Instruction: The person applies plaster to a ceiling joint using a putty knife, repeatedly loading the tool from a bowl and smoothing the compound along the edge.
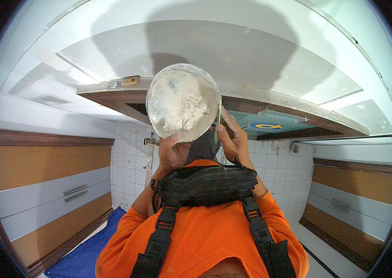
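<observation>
I hold a round, whitish tub point(154, 88) of thick cream-coloured paste point(189, 104) before my chest.
My left fingers point(171, 140) pinch its near-left edge, with the thumb at the rim; my right fingers point(225, 137) are bent at its right edge, beside a thin pale strip point(219, 109), but I cannot tell if they pinch it. In view, the tub overlaps a dark-brown wooden frame point(108, 99).
</observation>
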A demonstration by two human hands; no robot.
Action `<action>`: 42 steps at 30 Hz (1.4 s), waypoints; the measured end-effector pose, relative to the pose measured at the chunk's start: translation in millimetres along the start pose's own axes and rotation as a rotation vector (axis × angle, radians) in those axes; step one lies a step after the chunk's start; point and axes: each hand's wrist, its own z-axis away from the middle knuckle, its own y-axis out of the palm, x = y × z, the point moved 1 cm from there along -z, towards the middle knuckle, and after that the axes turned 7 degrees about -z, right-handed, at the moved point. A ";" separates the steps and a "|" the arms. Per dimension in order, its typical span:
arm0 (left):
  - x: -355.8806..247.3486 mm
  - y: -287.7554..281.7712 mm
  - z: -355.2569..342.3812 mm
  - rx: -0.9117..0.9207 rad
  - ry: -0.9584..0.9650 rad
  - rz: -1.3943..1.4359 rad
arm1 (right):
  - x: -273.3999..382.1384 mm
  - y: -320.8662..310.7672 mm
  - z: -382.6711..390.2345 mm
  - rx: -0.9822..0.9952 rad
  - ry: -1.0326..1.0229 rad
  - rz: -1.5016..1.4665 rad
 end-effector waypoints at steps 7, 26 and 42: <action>-4.1 7.7 1.1 0.022 0.000 0.120 | -5.2 -6.8 -9.0 -0.015 -0.172 0.238; -16.4 2.3 -6.2 -0.021 -0.029 -0.044 | 37.6 -79.8 -5.7 -0.076 0.396 -0.458; -43.5 2.9 -21.1 -0.047 -0.239 -0.282 | 138.6 -81.2 -69.4 0.083 0.005 0.520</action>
